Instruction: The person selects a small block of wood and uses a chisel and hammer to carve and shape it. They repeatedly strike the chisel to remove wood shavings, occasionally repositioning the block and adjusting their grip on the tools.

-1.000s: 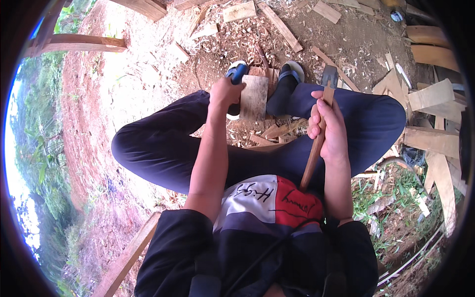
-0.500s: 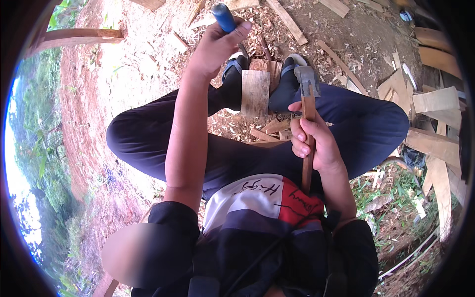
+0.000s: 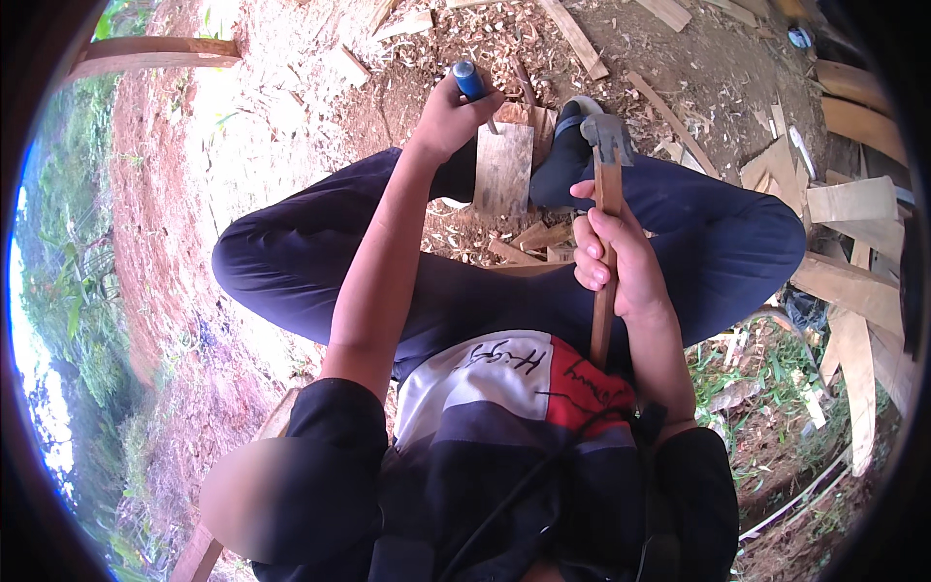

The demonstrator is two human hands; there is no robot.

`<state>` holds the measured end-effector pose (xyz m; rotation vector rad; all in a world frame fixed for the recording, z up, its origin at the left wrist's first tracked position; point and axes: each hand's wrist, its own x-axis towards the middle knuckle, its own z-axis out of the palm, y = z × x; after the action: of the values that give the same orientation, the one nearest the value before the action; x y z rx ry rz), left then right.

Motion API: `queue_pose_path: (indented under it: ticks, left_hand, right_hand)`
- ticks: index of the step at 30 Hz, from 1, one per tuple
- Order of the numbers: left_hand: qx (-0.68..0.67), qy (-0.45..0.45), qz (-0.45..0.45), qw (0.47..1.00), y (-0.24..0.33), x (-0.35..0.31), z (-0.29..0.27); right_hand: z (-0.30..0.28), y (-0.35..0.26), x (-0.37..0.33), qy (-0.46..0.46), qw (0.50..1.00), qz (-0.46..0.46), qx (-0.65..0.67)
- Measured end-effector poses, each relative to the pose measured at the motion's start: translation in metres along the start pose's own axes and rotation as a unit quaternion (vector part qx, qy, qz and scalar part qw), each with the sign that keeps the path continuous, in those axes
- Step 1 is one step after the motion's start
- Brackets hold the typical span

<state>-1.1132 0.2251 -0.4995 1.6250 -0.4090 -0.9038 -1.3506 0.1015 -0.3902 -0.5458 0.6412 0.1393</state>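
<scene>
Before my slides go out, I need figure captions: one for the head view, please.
Left hand holds a blue-handled tool at a wooden block; right hand grips a hammer.

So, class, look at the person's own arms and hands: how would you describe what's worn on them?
Loose black short sleeves leave the forearms bare. The left hand and right hand are ungloved, and no watch or bracelet shows.

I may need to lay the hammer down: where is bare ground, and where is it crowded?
Mostly bare dirt lies between the long wood strip and the wood pile at right, and between the left knee and the greenery. Crowded: between the feet, around the wood block.
</scene>
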Motion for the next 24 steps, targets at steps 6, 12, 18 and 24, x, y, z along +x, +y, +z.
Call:
queue_pose_path:
  ticks: [6, 12, 18, 24]
  left_hand:
    - [-0.001, 0.046, 0.066, 0.997, -0.009, 0.003, 0.001]
    - [0.010, 0.061, 0.057, 0.996, -0.015, 0.002, 0.002]
    - [0.019, 0.061, 0.070, 0.995, -0.012, 0.001, 0.004]
    - [0.037, 0.075, 0.073, 0.994, -0.009, -0.001, 0.008]
  right_hand:
    - [0.006, 0.003, 0.000, -0.007, 1.000, 0.011, -0.003]
    - [0.009, 0.004, 0.001, -0.006, 1.000, 0.013, -0.005]
    - [0.011, 0.005, 0.002, -0.006, 1.000, 0.015, -0.017]
    - [0.010, 0.007, 0.003, -0.011, 0.999, 0.012, -0.036]
